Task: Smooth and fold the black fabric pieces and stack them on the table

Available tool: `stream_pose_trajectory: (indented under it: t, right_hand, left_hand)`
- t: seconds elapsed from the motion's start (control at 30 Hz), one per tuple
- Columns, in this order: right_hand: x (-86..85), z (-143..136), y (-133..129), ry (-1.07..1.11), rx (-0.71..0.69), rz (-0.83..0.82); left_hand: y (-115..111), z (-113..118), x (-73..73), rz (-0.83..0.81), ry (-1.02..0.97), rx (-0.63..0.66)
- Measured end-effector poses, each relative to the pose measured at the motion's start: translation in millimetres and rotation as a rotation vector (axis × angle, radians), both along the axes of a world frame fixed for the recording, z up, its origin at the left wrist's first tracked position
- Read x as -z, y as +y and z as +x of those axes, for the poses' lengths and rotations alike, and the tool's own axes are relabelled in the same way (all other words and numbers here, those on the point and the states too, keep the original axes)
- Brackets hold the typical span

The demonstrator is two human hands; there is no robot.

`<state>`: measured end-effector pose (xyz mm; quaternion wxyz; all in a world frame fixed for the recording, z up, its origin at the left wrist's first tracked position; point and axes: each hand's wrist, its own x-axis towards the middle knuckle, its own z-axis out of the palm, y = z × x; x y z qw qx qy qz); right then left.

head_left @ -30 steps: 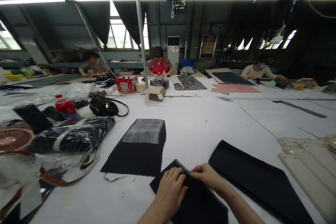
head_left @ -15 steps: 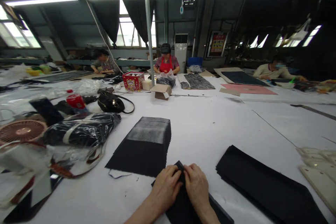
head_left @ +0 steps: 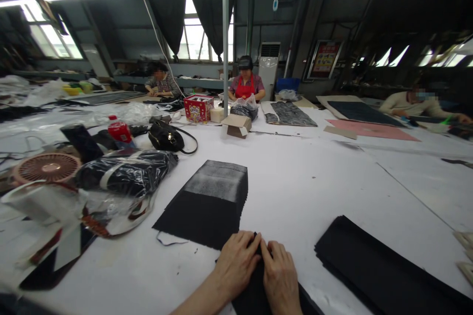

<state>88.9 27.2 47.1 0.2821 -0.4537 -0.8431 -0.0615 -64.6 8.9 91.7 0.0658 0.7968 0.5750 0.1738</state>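
A piece of black fabric (head_left: 248, 296) lies on the white table at the bottom middle, partly hidden under both hands. My left hand (head_left: 238, 261) grips its upper end from the left, fingers bent and pressed together. From the right, my right hand (head_left: 281, 273) pinches the same end, its index fingertip close to the left hand's. Just beyond my left hand is a stack of black fabric pieces (head_left: 201, 214) with a greyish, dusty-looking far part. To the right of my hands lies another thick pile of black fabric (head_left: 384, 266).
On the left are a pink fan (head_left: 50, 168), a plastic-wrapped black bundle (head_left: 127, 172), a red-capped bottle (head_left: 120, 132) and a black handbag (head_left: 166, 136). An open cardboard box (head_left: 236, 125) and a red box (head_left: 198, 108) stand farther back. Several people work across the table, one in a red apron (head_left: 244, 88).
The camera view has turned slightly left, so the surroundings shift right. My fingertips have drawn closer together over the fabric's upper end, covering more of its tip.
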Motion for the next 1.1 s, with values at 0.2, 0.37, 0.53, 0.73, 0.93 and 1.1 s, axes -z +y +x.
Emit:
stream_pose_trajectory:
  t: [0.2, 0.37, 0.53, 0.73, 0.93, 1.1]
  right_hand:
    - [-0.6, -0.8, 0.5, -0.020, -0.004, 0.023]
    - [-2.8, -3.0, 0.5, -0.030, 0.000, 0.024]
    - [-4.1, -2.6, 0.0, -0.055, 0.011, -0.006]
    - [-6.7, -2.5, -1.9, -0.091, 0.040, -0.069]
    - [-10.9, -8.5, -0.4, -0.073, 0.068, -0.079]
    - [-11.5, 3.4, -2.5, -0.037, 0.030, -0.030]
  left_hand:
    - [-0.7, -1.0, 2.3, 0.006, -0.021, -0.001]
    - [0.2, -1.3, 4.0, -0.006, -0.016, -0.013]
    - [0.6, 0.2, 4.3, -0.020, -0.011, -0.025]
    - [5.4, -4.8, -8.0, 0.030, 0.049, -0.090]
    - [6.7, -8.0, -10.7, 0.126, 0.069, 0.096]
    - [7.2, -4.4, -3.4, 0.093, 0.101, 0.076]
